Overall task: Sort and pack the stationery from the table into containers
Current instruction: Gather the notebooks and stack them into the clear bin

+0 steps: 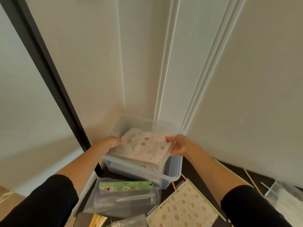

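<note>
Head view: risk is the pad stack point(144, 145) going into the clear bin point(172, 171) tilted — near edge rides over the bin's front rim while the far edge sits lower, so it could jam on the rim or slide out of a light edge grip, and the blur hints the move is quick. Left hand point(109, 143) closed on the stack's left edge, right hand point(177, 145) pinching the right edge, stack between them above the bin's mouth. Spiral notebook point(182, 208), green packet point(125, 185) and plastic bags point(121, 202) lie unsorted on the dark table point(196, 171) near the bin.
</note>
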Tool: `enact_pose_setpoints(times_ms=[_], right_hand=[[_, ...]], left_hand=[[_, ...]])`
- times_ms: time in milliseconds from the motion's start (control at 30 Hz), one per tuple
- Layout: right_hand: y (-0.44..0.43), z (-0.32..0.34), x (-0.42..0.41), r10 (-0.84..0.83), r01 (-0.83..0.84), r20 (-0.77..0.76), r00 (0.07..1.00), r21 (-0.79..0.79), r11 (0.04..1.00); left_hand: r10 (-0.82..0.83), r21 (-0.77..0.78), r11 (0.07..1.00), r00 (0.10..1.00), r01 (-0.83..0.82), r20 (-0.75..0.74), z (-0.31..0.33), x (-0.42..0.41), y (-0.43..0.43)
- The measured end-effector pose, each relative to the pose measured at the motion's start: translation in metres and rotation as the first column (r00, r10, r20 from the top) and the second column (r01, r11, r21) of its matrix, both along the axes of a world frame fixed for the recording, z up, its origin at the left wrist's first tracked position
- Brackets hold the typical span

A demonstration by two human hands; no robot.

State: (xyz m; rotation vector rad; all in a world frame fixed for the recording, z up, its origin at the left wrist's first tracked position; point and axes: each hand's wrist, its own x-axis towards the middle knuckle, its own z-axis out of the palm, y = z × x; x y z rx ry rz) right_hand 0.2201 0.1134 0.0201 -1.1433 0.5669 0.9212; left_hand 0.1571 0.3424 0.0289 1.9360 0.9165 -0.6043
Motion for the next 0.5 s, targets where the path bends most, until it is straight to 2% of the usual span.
enact_pose_setpoints(times_ms=[100,233,300,400,500], right_hand=[[0.005,-0.012,0.007,0.028,-0.03,-0.057,0.998,-0.026,0.999],[0.013,-0.038,0.012,0.042,-0.055,-0.107,0.993,-0.122,0.991],[0.018,-0.05,0.014,0.047,-0.06,-0.088,0.995,-0.159,0.985],[0.025,-0.068,0.014,0.01,-0.019,-0.049,0.999,-0.199,0.98],[0.029,-0.08,0.01,0.02,0.002,0.071,0.997,-0.289,0.957]], left_hand=[[-0.034,0.01,0.999,0.999,0.035,-0.032,-0.001,0.004,-0.005],[-0.171,0.111,0.976,0.975,0.187,-0.14,-0.012,0.014,-0.008],[-0.216,0.166,0.956,0.964,0.241,-0.159,-0.017,0.018,-0.01],[-0.213,0.103,0.968,0.967,0.229,-0.142,-0.027,0.024,-0.011],[-0.261,0.093,0.956,0.95,0.279,-0.174,-0.037,0.03,-0.011]])
